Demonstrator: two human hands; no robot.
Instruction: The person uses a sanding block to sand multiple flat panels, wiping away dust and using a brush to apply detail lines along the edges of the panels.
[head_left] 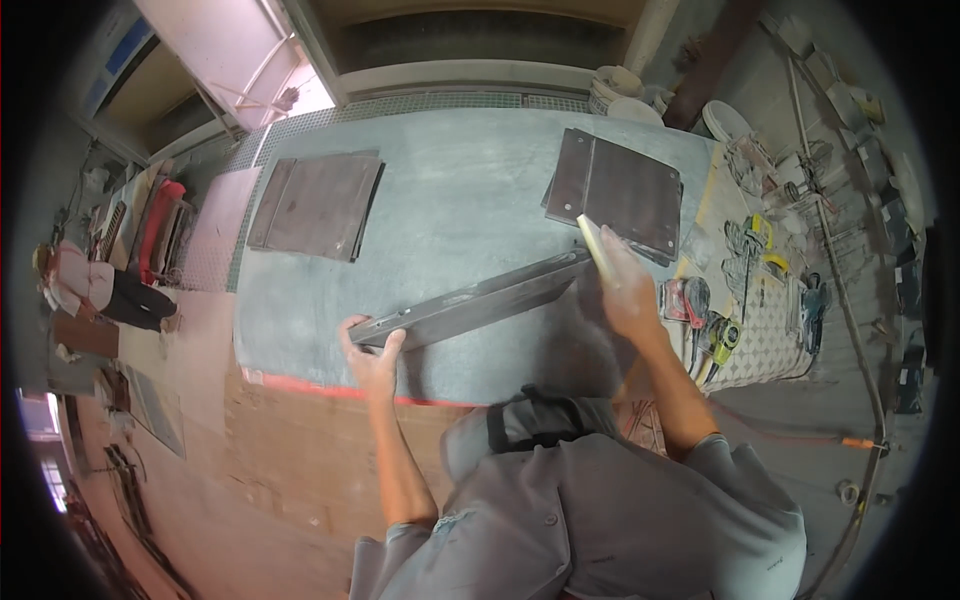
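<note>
A dark brown-grey panel [482, 300] is tilted up on its edge above the blue-grey tabletop [450, 180], its long narrow side facing up. My left hand [373, 368] grips its left end, with the thumb on the near side and the fingers on the far side. At the other end, my dusty right hand [630, 290] holds a thin, pale yellow flat pad [592, 240] close to the panel's corner. Whether the pad touches the panel I cannot tell. Similar dark panels lie stacked at the far left [315, 205] and far right [630, 190].
Right of the table, a patterned surface [770, 325] carries a red power sander [688, 300], a yellow-green power tool [720, 338] and cords. Buckets [615, 90] stand behind the table. Another person [100, 285] is at the far left. An orange cable [790, 433] runs along the right.
</note>
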